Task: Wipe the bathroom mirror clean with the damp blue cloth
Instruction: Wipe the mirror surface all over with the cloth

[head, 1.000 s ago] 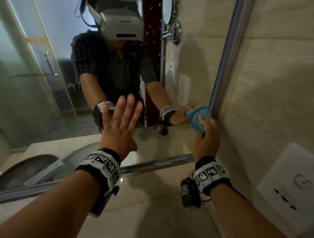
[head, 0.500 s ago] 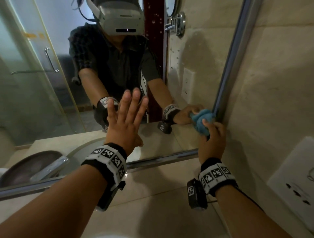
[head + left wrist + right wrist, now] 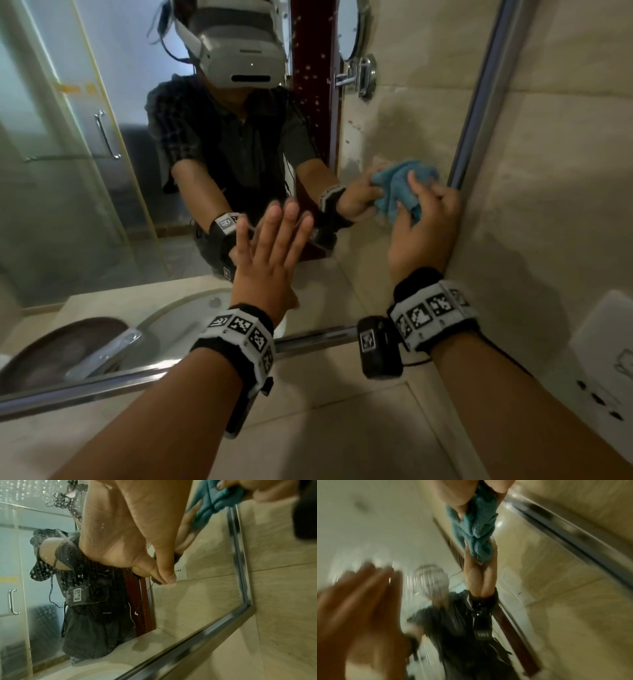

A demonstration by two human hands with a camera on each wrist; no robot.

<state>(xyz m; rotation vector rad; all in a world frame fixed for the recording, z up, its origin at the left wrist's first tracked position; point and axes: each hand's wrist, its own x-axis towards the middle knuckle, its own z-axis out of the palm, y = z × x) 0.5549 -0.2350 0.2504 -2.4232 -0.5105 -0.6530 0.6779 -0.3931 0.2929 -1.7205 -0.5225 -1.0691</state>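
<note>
Two hands — left hand [image 3: 270,253] flat, fingers spread, on one mirror [image 3: 102,240] — right hand [image 3: 423,226] clutching one blue cloth [image 3: 399,186]

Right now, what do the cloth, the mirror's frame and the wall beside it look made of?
Blue cloth: soft terry or microfibre, judging by its fuzzy nap. Mirror frame: probably polished metal, silvery with streaky reflections. Wall: beige glossy tile or stone, with joint lines showing.

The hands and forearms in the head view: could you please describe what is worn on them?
Both forearms are bare, with no sleeves in view. The left hand and right hand each have a black wristband with a white strip of square black-and-white markers. A black camera box with one marker hangs under each wrist.
</note>
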